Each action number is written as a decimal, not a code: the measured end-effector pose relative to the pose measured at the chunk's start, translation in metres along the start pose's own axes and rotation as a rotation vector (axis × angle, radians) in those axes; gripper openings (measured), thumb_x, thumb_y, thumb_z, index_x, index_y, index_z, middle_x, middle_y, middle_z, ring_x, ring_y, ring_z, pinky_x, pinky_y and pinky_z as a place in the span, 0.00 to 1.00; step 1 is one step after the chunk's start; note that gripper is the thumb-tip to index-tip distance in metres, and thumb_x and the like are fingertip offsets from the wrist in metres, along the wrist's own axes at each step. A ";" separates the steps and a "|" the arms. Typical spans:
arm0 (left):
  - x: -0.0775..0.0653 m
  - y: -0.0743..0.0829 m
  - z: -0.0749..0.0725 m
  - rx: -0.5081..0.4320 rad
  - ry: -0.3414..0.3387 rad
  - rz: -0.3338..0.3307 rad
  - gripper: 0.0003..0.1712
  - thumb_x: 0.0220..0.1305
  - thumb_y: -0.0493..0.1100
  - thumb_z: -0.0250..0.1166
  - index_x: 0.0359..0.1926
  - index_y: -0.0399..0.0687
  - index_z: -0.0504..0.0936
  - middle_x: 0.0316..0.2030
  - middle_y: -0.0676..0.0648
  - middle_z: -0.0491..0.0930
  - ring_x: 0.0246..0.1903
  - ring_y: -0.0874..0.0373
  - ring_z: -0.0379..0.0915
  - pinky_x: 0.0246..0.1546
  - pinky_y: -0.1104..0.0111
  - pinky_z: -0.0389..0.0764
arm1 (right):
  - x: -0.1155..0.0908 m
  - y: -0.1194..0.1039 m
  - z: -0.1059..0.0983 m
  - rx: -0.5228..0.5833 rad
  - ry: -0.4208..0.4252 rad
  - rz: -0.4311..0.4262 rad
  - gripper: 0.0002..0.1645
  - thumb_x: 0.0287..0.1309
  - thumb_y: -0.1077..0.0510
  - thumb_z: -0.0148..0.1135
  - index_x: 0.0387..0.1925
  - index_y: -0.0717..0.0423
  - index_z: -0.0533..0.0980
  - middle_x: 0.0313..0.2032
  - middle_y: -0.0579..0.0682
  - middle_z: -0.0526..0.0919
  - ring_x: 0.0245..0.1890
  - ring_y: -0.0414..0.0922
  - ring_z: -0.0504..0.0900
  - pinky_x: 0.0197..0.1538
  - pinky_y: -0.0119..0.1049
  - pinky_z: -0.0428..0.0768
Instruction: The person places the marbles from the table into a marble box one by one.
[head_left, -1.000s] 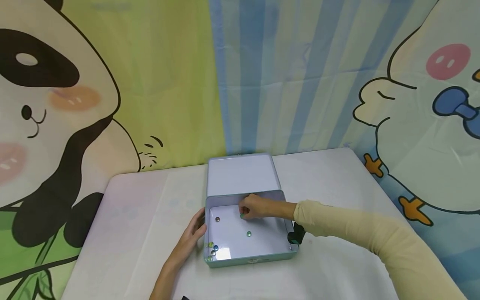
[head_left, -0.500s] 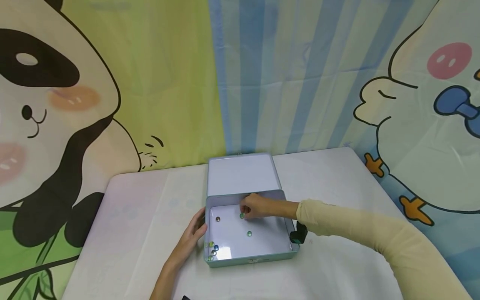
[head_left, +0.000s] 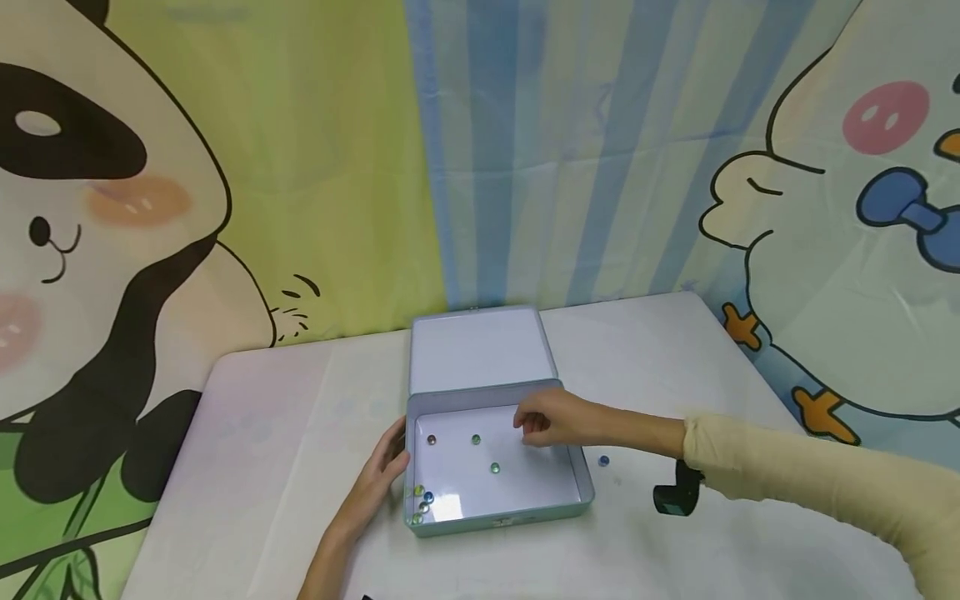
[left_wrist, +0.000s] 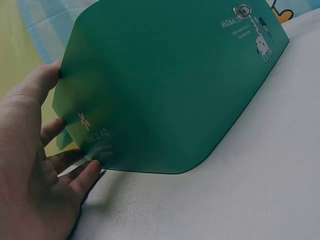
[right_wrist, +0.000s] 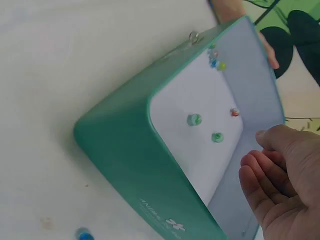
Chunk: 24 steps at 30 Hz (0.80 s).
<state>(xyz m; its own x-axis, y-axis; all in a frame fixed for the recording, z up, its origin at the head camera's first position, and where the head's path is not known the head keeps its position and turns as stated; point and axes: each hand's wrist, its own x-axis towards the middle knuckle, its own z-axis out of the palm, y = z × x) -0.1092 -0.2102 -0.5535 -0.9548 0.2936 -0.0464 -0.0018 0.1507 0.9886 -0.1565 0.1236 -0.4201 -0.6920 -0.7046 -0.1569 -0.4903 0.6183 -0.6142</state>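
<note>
A green tin box (head_left: 498, 523) with a pale interior lies on the table, its lid (head_left: 482, 350) folded back. My left hand (head_left: 380, 467) rests its fingertips against the box's left side, and the left wrist view shows them on the green wall. Over the right half of the box hovers my right hand (head_left: 553, 417), fingers loosely bent and nothing between them. Two green marbles, one (head_left: 476, 439) farther back and one (head_left: 495, 468) nearer the front, sit on the box floor. A brownish marble (head_left: 431, 440) lies left of them.
Several marbles, a blue one (head_left: 429, 497) among them, cluster in the box's front left corner. Outside, a blue marble (head_left: 604, 461) lies on the white table (head_left: 660, 533) right of the box. A cartoon-printed curtain (head_left: 345, 167) stands behind the table.
My right hand has left the farther green marble and moved right, its arm drawing back. That marble stays on the box floor. The blue marble outside has come into view. My left hand keeps its place.
</note>
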 end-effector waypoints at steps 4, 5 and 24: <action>0.001 0.001 0.000 -0.006 0.004 -0.006 0.33 0.74 0.46 0.48 0.75 0.62 0.50 0.76 0.44 0.49 0.74 0.38 0.46 0.71 0.36 0.45 | -0.034 -0.004 -0.013 0.106 0.074 0.028 0.08 0.59 0.61 0.64 0.41 0.54 0.80 0.33 0.42 0.83 0.33 0.32 0.78 0.41 0.25 0.82; 0.001 0.001 0.000 -0.007 0.003 -0.006 0.33 0.74 0.46 0.48 0.75 0.62 0.50 0.76 0.44 0.49 0.74 0.38 0.46 0.71 0.36 0.44 | -0.043 -0.005 -0.016 0.131 0.095 0.036 0.07 0.59 0.61 0.64 0.40 0.54 0.80 0.33 0.42 0.84 0.34 0.32 0.79 0.41 0.26 0.82; 0.001 -0.002 0.000 0.006 0.000 -0.024 0.33 0.75 0.46 0.47 0.76 0.62 0.48 0.77 0.44 0.47 0.75 0.38 0.43 0.71 0.36 0.43 | -0.138 0.001 -0.008 0.245 0.196 0.103 0.09 0.61 0.53 0.64 0.42 0.50 0.79 0.34 0.39 0.83 0.33 0.30 0.78 0.38 0.27 0.82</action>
<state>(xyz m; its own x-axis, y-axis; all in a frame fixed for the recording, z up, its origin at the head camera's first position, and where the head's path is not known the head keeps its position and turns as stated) -0.1101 -0.2102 -0.5561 -0.9545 0.2899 -0.0697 -0.0225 0.1629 0.9864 -0.0657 0.2248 -0.3927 -0.8316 -0.5480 -0.0906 -0.2872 0.5639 -0.7743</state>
